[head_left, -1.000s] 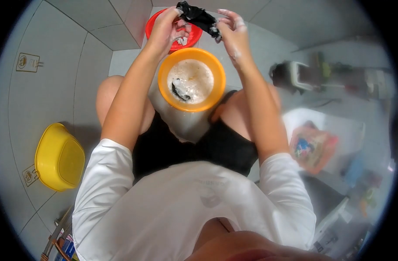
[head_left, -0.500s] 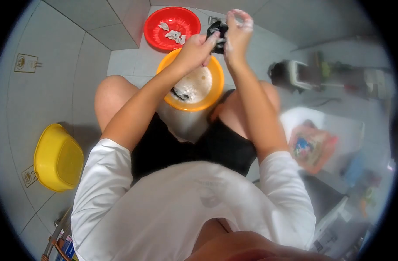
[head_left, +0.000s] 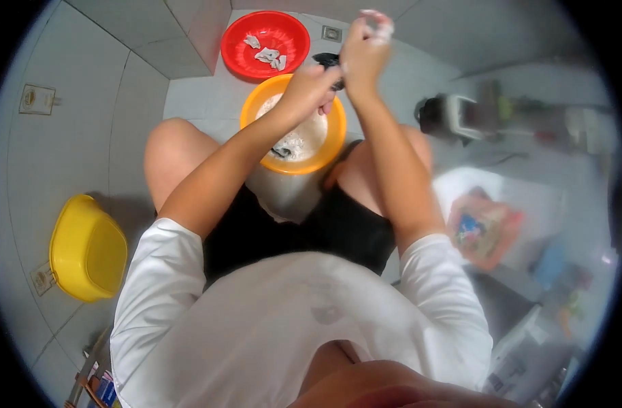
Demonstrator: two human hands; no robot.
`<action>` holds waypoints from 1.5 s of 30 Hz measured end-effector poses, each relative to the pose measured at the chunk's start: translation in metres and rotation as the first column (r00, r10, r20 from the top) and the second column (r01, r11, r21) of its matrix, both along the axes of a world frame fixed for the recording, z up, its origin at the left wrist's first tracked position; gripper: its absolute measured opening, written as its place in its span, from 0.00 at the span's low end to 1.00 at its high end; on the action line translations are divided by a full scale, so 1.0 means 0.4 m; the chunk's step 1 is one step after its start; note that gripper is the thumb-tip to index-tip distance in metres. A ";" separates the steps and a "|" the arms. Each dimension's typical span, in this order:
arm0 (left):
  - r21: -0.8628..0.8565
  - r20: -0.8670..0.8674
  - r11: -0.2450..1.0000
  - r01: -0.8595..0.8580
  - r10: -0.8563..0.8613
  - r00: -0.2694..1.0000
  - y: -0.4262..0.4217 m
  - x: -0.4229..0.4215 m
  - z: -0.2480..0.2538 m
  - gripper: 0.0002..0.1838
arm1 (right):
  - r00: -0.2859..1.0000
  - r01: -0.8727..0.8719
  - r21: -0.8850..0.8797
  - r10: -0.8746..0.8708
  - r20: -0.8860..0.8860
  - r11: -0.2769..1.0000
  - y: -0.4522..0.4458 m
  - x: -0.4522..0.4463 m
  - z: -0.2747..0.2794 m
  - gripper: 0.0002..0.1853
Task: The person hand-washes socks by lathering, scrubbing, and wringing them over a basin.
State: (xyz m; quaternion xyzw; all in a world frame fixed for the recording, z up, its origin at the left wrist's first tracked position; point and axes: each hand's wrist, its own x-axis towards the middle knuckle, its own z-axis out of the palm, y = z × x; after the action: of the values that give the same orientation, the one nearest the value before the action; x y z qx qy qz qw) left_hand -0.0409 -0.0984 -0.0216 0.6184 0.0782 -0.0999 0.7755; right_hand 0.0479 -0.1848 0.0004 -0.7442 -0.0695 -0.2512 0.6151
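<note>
A small black cloth (head_left: 326, 60), its exact kind not clear, is bunched between my hands above the far right rim of the orange basin (head_left: 337, 139). My left hand (head_left: 312, 87) is closed, its thumb pressing against the cloth. Higher and to the right, my right hand (head_left: 364, 53) has white suds on its curled fingers; it grips the cloth on its left side, partly hiding it. Foamy, cloudy water (head_left: 309, 139) fills the basin below. Another dark piece of cloth (head_left: 281, 151) lies half sunk in the suds near the front left.
Behind the orange basin stands a red basin (head_left: 235, 60) with several crumpled white cloths (head_left: 265, 54). A yellow basin (head_left: 86, 248) hangs on the left wall. On the right are a blurred white container (head_left: 463, 117) and a pinkish plastic bag (head_left: 498, 234). A floor drain (head_left: 331, 33) lies beyond my hands.
My left hand has come slightly lower and toward me, and the black cloth sits lower, more covered by my hands. The view has shifted a little.
</note>
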 end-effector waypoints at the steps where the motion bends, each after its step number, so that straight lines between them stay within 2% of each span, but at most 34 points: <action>1: -0.006 0.095 1.000 -0.001 0.001 0.995 0.024 0.013 -0.021 0.15 | 0.991 -0.092 0.054 0.097 -0.089 0.994 0.004 -0.026 -0.007 0.09; 2: -0.083 0.099 0.996 -0.042 0.050 0.994 0.043 0.022 -0.031 0.16 | 0.992 -0.090 0.056 0.095 -0.088 0.994 0.016 -0.047 -0.013 0.09; 4: -0.191 0.098 0.977 -0.093 0.113 0.989 0.076 0.034 -0.006 0.17 | 0.945 -0.322 -0.150 0.310 -0.101 0.935 0.035 -0.077 -0.031 0.12; 6: -0.227 0.099 0.971 -0.076 0.100 0.990 0.077 0.014 0.011 0.17 | 0.953 -0.301 -0.089 0.297 -0.051 0.950 0.041 -0.062 -0.016 0.11; 8: -0.281 0.107 0.953 0.115 -0.088 0.990 0.058 0.004 0.027 0.18 | 0.937 -0.222 0.323 0.293 -0.190 0.920 0.026 -0.026 0.011 0.07; 10: -0.274 0.107 0.955 0.115 -0.089 0.990 0.064 0.011 0.030 0.18 | 0.937 -0.197 0.383 0.288 -0.197 0.902 0.037 -0.039 0.003 0.05; 12: -0.339 0.057 0.940 -0.016 0.037 0.998 0.092 0.025 0.034 0.19 | 0.966 -0.248 0.075 0.253 -0.059 0.966 0.049 -0.093 -0.003 0.06; 13: -0.304 0.038 0.950 -0.079 0.095 0.995 0.095 0.039 0.024 0.18 | 0.935 -0.328 0.012 0.327 -0.139 0.944 0.045 -0.137 0.024 0.07; 14: -0.302 0.038 0.950 -0.082 0.098 0.994 0.100 0.040 0.009 0.18 | 0.934 -0.331 0.014 0.330 -0.139 0.943 0.049 -0.128 0.012 0.07; 16: -0.242 0.081 0.970 -0.009 0.029 0.996 0.093 0.031 0.014 0.17 | 0.898 -0.428 0.184 0.440 -0.028 0.885 0.046 -0.085 -0.010 0.08; 17: -0.225 0.081 0.969 0.098 -0.081 0.993 0.089 0.026 0.013 0.14 | 0.904 -0.380 0.269 0.417 -0.096 0.885 0.024 -0.056 -0.001 0.09; 18: -0.308 0.015 0.935 0.177 -0.181 0.983 0.071 0.020 0.006 0.14 | 0.907 -0.374 0.265 0.410 -0.093 0.889 0.019 -0.033 -0.015 0.09; 20: -0.223 -0.027 0.954 0.203 -0.214 0.977 0.068 0.011 0.038 0.15 | 0.941 -0.204 0.385 0.289 -0.178 0.900 0.015 -0.005 -0.063 0.09; 21: -0.220 -0.026 0.954 0.205 -0.216 0.976 0.075 0.028 0.019 0.15 | 0.937 -0.255 0.392 0.326 -0.126 0.884 0.028 -0.017 -0.073 0.10; 22: -0.133 0.005 0.991 0.031 -0.031 1.000 0.084 0.054 -0.011 0.16 | 0.937 -0.256 0.393 0.327 -0.126 0.883 0.051 -0.037 -0.086 0.10; 23: -0.054 0.051 0.987 -0.150 0.153 0.987 0.091 0.072 -0.043 0.17 | 0.928 -0.370 0.266 0.370 0.054 0.890 0.082 -0.062 -0.100 0.11; 24: -0.056 0.051 0.986 -0.154 0.157 0.986 0.080 0.069 -0.040 0.17 | 0.877 -0.457 0.117 0.424 0.226 0.882 0.109 -0.085 -0.112 0.13; 25: -0.189 -0.024 0.961 -0.203 0.202 0.979 0.056 0.059 -0.026 0.18 | 0.786 -0.511 -0.048 0.489 0.379 0.858 0.121 -0.109 -0.103 0.16; 26: -0.314 -0.107 0.914 -0.256 0.234 0.966 0.037 0.047 -0.012 0.18 | 0.784 -0.515 -0.051 0.494 0.376 0.856 0.107 -0.112 -0.085 0.16; 27: -0.236 0.004 0.951 -0.198 0.205 0.979 0.031 0.028 0.011 0.17 | 0.848 -0.503 0.104 0.466 0.254 0.858 0.081 -0.114 -0.021 0.11; 28: -0.235 0.003 0.952 -0.198 0.205 0.979 0.042 0.029 -0.001 0.17 | 0.887 -0.462 0.256 0.445 0.123 0.849 0.053 -0.108 0.019 0.09; 29: -0.298 0.002 0.954 0.008 -0.007 1.000 0.067 0.035 -0.022 0.16 | 0.921 -0.389 0.251 0.381 0.079 0.887 0.035 -0.072 0.023 0.08; 30: -0.359 0.013 0.910 0.210 -0.220 0.976 0.085 0.041 -0.038 0.16 | 0.921 -0.388 0.251 0.381 0.079 0.887 0.034 -0.044 -0.002 0.08; 32: -0.297 0.030 0.927 0.230 -0.232 0.972 0.089 0.056 -0.049 0.16 | 0.966 -0.227 0.283 0.252 -0.056 0.932 0.026 -0.013 -0.072 0.08; 33: -0.347 -0.006 0.938 0.019 -0.022 1.000 0.081 0.063 -0.056 0.16 | 0.975 -0.220 0.164 0.219 0.025 0.962 0.052 -0.061 -0.049 0.08; 34: -0.387 -0.049 0.901 -0.195 0.192 0.980 0.078 0.069 -0.064 0.16 | 0.959 -0.284 0.111 0.284 0.011 0.953 0.077 -0.093 -0.067 0.09; 36: -0.379 -0.028 0.894 -0.240 0.248 0.968 0.104 0.073 -0.106 0.16 | 0.919 -0.351 -0.281 0.386 0.080 0.893 0.094 -0.189 -0.020 0.09; 37: -0.338 0.005 0.916 -0.216 0.232 0.973 0.119 0.084 -0.133 0.15 | 0.917 -0.355 -0.280 0.390 0.078 0.892 0.092 -0.167 -0.035 0.09; 38: -0.296 0.034 0.935 -0.193 0.212 0.977 0.127 0.088 -0.163 0.16 | 0.842 -0.306 -0.447 0.458 0.286 0.841 0.083 -0.130 -0.055 0.09; 39: -0.695 -0.084 0.683 -0.224 0.232 0.969 0.109 0.084 -0.168 0.15 | 0.710 -0.209 -0.590 0.536 0.457 0.780 0.070 -0.107 -0.072 0.08; 40: -0.479 -0.155 0.715 -0.509 0.502 0.851 0.026 0.029 0.020 0.12 | 0.711 -0.207 -0.591 0.535 0.456 0.780 0.065 -0.099 -0.054 0.08; 42: -0.478 -0.120 0.831 -0.285 0.259 0.958 0.056 0.021 -0.019 0.15 | 0.940 -0.236 -0.120 0.258 0.222 0.964 0.068 -0.077 0.008 0.06; 43: -0.478 -0.119 0.830 -0.286 0.262 0.958 0.054 0.019 -0.036 0.15 | 0.939 -0.238 -0.120 0.260 0.223 0.964 0.062 -0.057 -0.001 0.06; 45: -0.501 -0.263 0.824 -0.265 0.147 0.954 0.048 0.013 -0.043 0.16 | 0.989 -0.136 0.048 0.139 -0.054 0.990 0.051 -0.027 -0.015 0.07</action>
State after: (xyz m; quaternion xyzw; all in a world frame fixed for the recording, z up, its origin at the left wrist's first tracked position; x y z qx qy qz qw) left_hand -0.0355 -0.0793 -0.0388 0.3538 0.1965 -0.0985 0.9091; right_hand 0.0372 -0.1645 -0.0057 -0.7305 -0.0975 -0.1883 0.6491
